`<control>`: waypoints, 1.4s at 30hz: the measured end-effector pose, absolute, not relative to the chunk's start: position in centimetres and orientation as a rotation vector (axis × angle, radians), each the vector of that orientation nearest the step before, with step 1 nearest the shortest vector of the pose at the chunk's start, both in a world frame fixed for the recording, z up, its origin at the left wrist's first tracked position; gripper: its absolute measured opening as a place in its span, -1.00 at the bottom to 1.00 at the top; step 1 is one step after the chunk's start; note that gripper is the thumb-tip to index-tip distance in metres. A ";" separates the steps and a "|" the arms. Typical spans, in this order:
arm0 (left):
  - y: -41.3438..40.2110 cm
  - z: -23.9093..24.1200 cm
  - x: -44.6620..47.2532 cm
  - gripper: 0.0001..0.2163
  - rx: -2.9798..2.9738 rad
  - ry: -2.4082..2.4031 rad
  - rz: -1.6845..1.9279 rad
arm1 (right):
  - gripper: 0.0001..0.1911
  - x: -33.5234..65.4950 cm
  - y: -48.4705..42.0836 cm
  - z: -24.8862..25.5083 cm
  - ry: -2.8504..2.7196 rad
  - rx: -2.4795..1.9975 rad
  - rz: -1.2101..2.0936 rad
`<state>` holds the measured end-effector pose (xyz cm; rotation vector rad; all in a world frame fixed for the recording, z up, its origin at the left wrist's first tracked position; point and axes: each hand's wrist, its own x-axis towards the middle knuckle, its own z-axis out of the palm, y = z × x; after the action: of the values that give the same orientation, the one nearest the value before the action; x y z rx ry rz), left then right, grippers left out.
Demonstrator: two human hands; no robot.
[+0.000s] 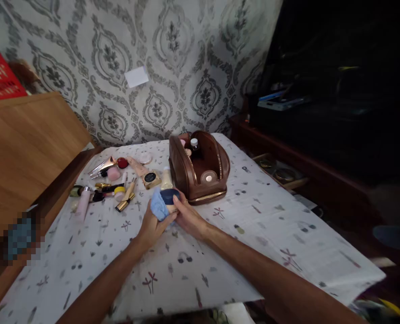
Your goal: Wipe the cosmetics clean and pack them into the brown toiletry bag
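Observation:
In front of me both hands meet at a small container with a dark blue cap (169,196) and a pale body. My left hand (151,227) is closed round a light blue cloth (159,206) pressed against the container's left side. My right hand (188,215) grips the container from the right, thumb on the dark cap. Just behind stands a bottle with a pale cap (166,179). To the right sits a brown toiletry bag (182,168), unzipped wide, with a white-capped bottle (194,144) and other items inside.
Several cosmetics lie on the left of the patterned tablecloth (186,279), among them a pink tube (83,203), a yellow-lidded jar (119,193) and a square black-and-gold item (150,178). A wooden panel (27,144) borders the left; a dark cabinet with an open drawer (284,175) borders the right.

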<state>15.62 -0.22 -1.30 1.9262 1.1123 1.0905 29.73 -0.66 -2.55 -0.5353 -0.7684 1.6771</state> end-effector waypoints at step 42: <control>0.3 -1.2 14.3 -0.51 1.801 1.050 1.029 | -0.44 30.9 -0.8 -1.7 -1.016 -0.774 1.467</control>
<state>14.28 0.34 -1.21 1.8008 1.0498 1.0292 30.95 -0.80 -1.72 -0.7740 -1.0162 1.4671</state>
